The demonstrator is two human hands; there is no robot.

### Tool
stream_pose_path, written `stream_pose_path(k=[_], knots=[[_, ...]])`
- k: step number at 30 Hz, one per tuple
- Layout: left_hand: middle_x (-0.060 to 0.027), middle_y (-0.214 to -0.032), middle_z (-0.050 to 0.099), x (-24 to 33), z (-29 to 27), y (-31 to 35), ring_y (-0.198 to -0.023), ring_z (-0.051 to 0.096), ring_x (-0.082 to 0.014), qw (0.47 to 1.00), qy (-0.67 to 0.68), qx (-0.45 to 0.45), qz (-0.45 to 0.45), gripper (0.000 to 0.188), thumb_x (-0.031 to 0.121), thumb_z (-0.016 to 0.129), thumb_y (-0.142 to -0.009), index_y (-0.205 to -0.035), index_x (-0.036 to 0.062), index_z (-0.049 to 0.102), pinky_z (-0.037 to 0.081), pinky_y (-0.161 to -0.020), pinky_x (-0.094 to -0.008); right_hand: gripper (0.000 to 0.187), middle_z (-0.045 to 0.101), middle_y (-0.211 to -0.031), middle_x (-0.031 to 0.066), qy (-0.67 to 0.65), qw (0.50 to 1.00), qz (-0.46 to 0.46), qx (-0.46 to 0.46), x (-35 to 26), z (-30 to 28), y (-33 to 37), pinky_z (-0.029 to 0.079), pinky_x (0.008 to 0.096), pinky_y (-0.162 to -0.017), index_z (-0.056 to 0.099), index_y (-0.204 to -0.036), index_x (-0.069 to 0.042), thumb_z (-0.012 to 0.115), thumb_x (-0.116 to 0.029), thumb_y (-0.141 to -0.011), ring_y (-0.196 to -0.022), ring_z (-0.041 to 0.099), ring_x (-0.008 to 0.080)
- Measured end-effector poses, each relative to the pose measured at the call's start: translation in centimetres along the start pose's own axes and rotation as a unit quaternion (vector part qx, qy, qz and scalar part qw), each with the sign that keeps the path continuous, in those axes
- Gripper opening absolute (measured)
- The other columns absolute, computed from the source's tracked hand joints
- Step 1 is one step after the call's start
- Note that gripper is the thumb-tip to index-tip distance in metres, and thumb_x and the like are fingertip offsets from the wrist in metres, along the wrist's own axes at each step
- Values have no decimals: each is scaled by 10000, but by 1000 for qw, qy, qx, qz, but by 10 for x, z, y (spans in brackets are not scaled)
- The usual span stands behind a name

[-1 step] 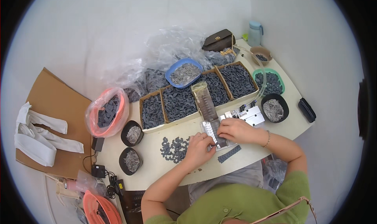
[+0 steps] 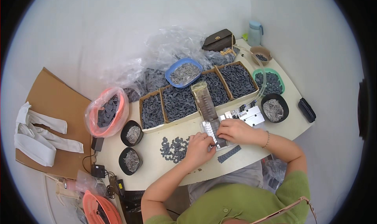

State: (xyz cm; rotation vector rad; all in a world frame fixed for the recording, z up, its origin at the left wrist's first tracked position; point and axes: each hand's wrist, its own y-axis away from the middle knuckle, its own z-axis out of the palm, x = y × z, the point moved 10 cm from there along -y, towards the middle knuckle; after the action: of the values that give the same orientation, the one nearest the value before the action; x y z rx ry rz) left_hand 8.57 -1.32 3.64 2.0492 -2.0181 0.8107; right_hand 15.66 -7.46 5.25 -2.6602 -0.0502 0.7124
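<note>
My left hand (image 2: 198, 147) rests at the near left side of a metal jig (image 2: 210, 129). Its fingers are bent and pressed together over the jig's near end; whatever they pinch is too small to make out. From the other side my right hand (image 2: 237, 130) reaches over the same jig, with closed fingertips on its dark inner part. What these fingertips grip is hidden. Small dark grey plastic pieces (image 2: 172, 149) lie loose to the left of my left hand. A linked strip of grey pieces (image 2: 229, 154) lies just below the jig.
Behind the jig stands a divided cardboard box (image 2: 171, 123) of grey pieces. A blue tray (image 2: 168, 75) and black bowls (image 2: 123, 167) hold metal pins. At right are a pneumatic block (image 2: 251, 116), another black bowl (image 2: 286, 113) and a green basket (image 2: 281, 79). A pink basket (image 2: 91, 120) stands left.
</note>
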Motion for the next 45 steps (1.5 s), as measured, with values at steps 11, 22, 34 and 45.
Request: stream_pose_path(k=[11,22,34,45], knots=[[-121,-861,618,-27,-45,-6,-868,599,-306,1000,6,-26,7,110,75,693,-739,-837,29,669,488,-751,-390,204,577,-906,102,238,957,-157,50,-67,32,21,463,310,-659,633,-819,36,585,-108,-682,-791,550,210],[-118,-833,591,-105,-59,-81,-852,579,-311,992,-88,64,-65,132,86,741,-702,-788,34,656,468,-741,-415,69,616,-832,93,83,991,24,-100,-5,19,-10,501,400,-693,619,-728,-74,572,-119,-751,-790,613,295],[-86,-776,614,-20,-28,-22,-736,615,-263,992,98,71,23,136,12,710,-734,-787,32,587,498,-648,-349,134,618,-819,18,277,955,74,73,93,-42,-79,384,352,-780,643,-816,-121,731,-164,-724,-891,534,210],[-279,-1130,590,54,22,37,-1001,606,-360,940,-278,39,196,400,92,557,-746,-1104,-85,577,522,-838,-389,154,621,-870,67,-30,999,16,21,13,-11,-25,514,358,-680,641,-940,-61,639,-85,-788,-811,625,270]])
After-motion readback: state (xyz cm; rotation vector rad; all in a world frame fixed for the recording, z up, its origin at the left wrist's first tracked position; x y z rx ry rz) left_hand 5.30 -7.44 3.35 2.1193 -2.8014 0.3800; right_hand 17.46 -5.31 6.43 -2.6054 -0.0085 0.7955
